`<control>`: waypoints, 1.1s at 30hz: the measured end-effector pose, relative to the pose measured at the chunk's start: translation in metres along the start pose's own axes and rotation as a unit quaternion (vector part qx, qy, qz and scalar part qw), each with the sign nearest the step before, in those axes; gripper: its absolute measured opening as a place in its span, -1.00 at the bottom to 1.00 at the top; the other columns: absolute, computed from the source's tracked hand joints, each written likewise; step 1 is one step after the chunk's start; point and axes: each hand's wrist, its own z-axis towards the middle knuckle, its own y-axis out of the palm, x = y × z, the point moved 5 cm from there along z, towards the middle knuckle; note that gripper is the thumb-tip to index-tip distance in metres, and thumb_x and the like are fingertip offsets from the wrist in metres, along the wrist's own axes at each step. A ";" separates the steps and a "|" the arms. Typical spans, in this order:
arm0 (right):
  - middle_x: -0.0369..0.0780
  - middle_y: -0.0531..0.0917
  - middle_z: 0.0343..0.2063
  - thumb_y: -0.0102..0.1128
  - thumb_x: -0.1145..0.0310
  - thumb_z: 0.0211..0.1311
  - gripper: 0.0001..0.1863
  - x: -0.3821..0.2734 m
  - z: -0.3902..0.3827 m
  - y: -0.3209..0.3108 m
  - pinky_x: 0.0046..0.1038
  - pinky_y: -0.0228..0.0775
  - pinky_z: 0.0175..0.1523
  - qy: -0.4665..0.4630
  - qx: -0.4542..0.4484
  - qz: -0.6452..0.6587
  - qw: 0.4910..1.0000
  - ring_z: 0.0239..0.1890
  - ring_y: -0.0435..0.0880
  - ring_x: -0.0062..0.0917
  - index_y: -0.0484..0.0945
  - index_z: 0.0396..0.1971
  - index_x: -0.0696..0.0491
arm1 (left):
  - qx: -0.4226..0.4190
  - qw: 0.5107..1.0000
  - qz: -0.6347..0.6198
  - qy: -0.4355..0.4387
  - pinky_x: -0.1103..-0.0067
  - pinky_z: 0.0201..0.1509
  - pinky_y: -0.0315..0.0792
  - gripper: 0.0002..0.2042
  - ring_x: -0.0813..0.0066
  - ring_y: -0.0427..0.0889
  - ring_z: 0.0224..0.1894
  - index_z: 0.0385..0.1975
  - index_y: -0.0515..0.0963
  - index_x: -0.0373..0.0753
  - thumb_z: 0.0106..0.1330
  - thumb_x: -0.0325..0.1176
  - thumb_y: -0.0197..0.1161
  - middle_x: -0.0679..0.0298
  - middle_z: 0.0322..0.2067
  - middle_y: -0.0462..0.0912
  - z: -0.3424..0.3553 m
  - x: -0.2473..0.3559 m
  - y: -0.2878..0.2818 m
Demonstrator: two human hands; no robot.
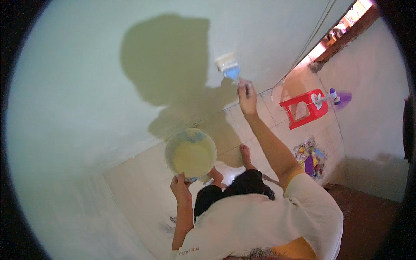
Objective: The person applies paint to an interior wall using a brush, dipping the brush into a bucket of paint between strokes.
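Note:
My left hand grips the near rim of a round pale plastic bucket, which holds pale yellow liquid paint with blue smears at its far side. My right hand, raised and closed on a handle, holds a wide paintbrush with a blue ferrule and pale bristles against the pale wall. The brush sits just right of a large shadow of my head on that wall.
A red plastic stool with a small white-and-purple fan is at the right. Below it lies a heap of clutter on the tiled floor. A side wall, brown surface and bright opening are at right.

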 end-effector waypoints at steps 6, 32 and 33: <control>-0.11 0.61 -0.46 0.04 0.24 0.37 -0.70 0.119 -0.070 0.012 -0.36 0.43 -0.23 0.182 -0.019 -0.117 0.976 -0.40 0.59 -0.40 0.53 -0.12 0.16 | -0.022 0.999 0.027 -0.006 0.49 -0.26 0.60 -0.86 0.45 0.60 -0.33 -0.29 0.48 -0.37 0.24 -0.45 0.21 0.19 -0.32 0.57 0.014 0.008 -0.004; 0.06 0.61 -0.20 0.01 0.16 0.37 -0.61 0.147 -0.022 -0.023 -0.21 0.40 -0.02 0.218 -0.059 -0.161 0.961 -0.10 0.61 -0.15 0.52 -0.15 0.24 | 0.015 0.999 0.016 -0.033 0.43 -0.28 0.64 -0.84 0.40 0.60 -0.33 -0.31 0.45 -0.39 0.25 -0.42 0.19 0.15 -0.33 0.55 -0.007 -0.064 0.023; 0.08 0.62 -0.21 0.01 0.16 0.37 -0.60 0.142 -0.015 -0.025 -0.20 0.40 -0.01 0.222 -0.063 -0.169 0.958 -0.09 0.61 -0.13 0.52 -0.15 0.25 | 0.013 0.999 0.019 -0.034 0.44 -0.29 0.64 -0.84 0.40 0.61 -0.33 -0.31 0.45 -0.39 0.25 -0.42 0.19 0.15 -0.33 0.55 -0.006 -0.066 0.025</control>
